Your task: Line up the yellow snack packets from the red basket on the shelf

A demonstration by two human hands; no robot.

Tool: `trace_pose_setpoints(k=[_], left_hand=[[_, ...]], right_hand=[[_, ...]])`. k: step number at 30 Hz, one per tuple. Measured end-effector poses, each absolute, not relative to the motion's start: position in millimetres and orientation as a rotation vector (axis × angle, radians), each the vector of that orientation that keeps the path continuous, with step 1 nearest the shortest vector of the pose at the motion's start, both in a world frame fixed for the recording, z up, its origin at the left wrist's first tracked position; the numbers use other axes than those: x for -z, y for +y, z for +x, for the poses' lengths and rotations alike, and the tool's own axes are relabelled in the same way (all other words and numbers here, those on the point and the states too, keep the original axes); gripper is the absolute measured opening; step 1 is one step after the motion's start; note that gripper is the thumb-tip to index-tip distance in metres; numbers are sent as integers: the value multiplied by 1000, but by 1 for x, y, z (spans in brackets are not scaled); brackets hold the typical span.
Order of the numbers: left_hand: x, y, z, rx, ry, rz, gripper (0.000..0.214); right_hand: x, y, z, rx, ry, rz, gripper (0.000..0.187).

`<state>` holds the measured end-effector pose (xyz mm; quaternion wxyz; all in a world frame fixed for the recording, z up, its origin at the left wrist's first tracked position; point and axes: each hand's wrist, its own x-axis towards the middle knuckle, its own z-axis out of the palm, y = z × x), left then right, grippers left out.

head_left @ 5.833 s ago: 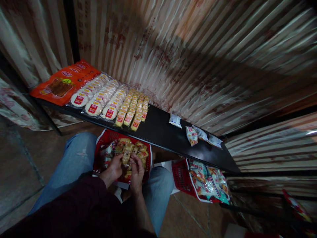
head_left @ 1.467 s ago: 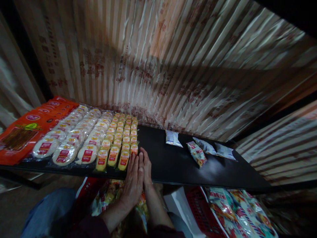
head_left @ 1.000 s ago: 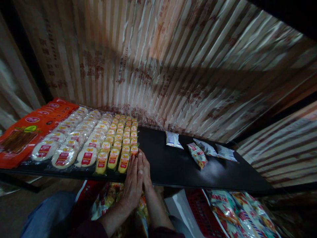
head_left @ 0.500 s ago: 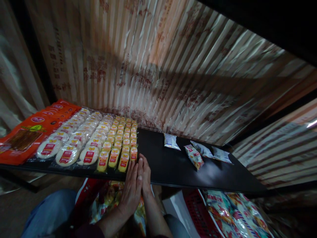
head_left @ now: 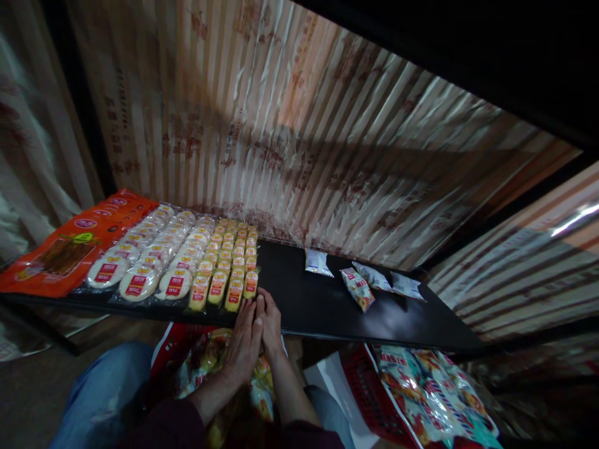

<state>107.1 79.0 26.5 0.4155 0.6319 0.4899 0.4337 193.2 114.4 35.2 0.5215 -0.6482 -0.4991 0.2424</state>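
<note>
Small yellow wrapped snack cakes [head_left: 234,290] stand in several rows on a black shelf [head_left: 309,312]. At the front end of the rightmost row, the fingers of my left hand [head_left: 244,349] are stretched out by the lower edge of the front cake [head_left: 251,284]. Close against it, my right hand [head_left: 270,324] has its fingers extended at that row's right front corner. Both hands are open, with no object visible in them. Whether the fingertips press on the cake, I cannot tell.
Left of the cakes lie rows of round white wrapped crackers [head_left: 138,284] and orange flat packets [head_left: 70,249]. Several small snack bags [head_left: 358,289] lie on the right. Below are a red basket of bags [head_left: 381,399] and another container of packets [head_left: 206,362]. Striped sheeting [head_left: 262,125] hangs behind.
The view has shifted a little, so the shelf's right part appears further left. My hands stay at the front of the rightmost cake row, with little visible movement against it.
</note>
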Motion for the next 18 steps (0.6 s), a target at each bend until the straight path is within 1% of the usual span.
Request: trace_pose_setpoints(k=[10, 18], left_hand=[[-33, 93, 110, -1035, 1254, 1501, 61], [-30, 91, 109, -1072, 1227, 1522, 60]], right_hand=[[-36, 126, 196, -618, -1246, -1519, 44], [-27, 128, 199, -633, -1230, -1526, 47]])
